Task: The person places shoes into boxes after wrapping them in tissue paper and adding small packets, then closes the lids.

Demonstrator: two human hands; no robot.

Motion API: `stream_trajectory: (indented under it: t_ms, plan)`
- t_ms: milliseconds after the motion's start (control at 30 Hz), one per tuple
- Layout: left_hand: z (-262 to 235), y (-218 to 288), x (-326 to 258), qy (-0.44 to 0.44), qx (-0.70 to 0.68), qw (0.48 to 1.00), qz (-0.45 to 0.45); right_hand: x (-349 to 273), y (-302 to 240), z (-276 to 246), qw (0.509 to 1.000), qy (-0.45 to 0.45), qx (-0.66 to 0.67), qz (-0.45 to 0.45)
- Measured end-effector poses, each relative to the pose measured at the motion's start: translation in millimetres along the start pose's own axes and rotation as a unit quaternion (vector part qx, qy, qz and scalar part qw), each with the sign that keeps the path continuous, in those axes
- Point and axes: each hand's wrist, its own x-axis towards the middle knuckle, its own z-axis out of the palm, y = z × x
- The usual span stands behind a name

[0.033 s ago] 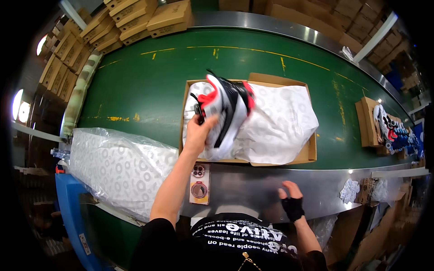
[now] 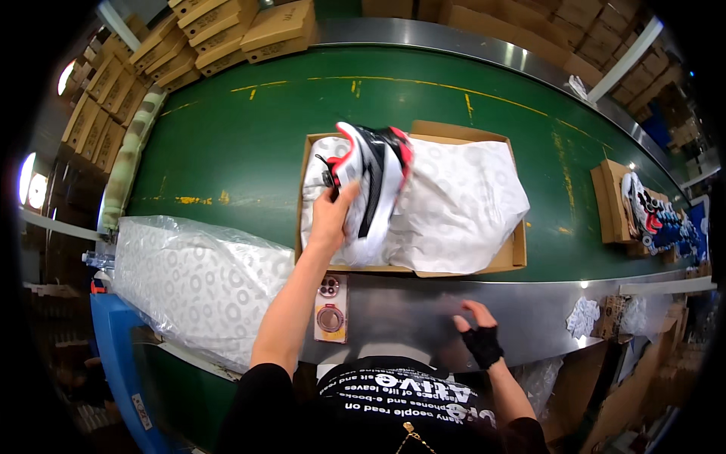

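Note:
Above the left part of an open cardboard shoebox [image 2: 520, 250], my left hand [image 2: 331, 219] is closed on a white, black and red sneaker [image 2: 370, 189]. Fingers and thumb pinch it at its lace side, and the shoe is tilted, partly blurred. White patterned wrapping paper [image 2: 461, 204] lines the box and spreads over its right half. My right hand [image 2: 482, 339], in a black fingerless glove, hovers over the metal edge of the bench with its fingers apart and nothing in them.
Paper under clear plastic [image 2: 204, 284] lies left of the box. A phone-like item [image 2: 331, 310] rests on the metal ledge [image 2: 401, 303]. Stacked shoeboxes [image 2: 280, 30] stand at the far left. More sneakers [image 2: 650, 216] sit at the right, near crumpled paper [image 2: 582, 318].
The sneaker has turned a little and shifted slightly left in my left hand's hold. My right hand has moved slightly left.

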Motion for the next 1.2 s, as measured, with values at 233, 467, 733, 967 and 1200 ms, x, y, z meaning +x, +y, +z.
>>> stream_trajectory:
  t_ms: [233,467,733,967,1200]
  plan:
    - [3.1,-98.9,54.3,-0.065,0.184,0.946,-0.257,79.3,-27.0,50.5,0.663,0.081,0.663,0.338]
    - [-49.2,-14.0,-6.9,0.023,0.091,0.995,0.02,109.3,-29.2,58.7,0.97,0.206,-0.064,-0.114]
    - [-110.6,-78.5,13.3,-0.049,0.425,0.902,-0.057,112.7,-18.8,89.9,0.906,0.151,-0.303,-0.253]
    - [-72.4,-1.4,1.7,-0.118,-0.05,0.965,-0.228,154.4,-69.9,34.2,0.905,0.106,-0.298,-0.283]
    - [-121.5,94.1,-86.5,-0.032,-0.113,0.972,-0.202,161.1,-150.3,-21.3,0.945,0.125,-0.075,-0.294]
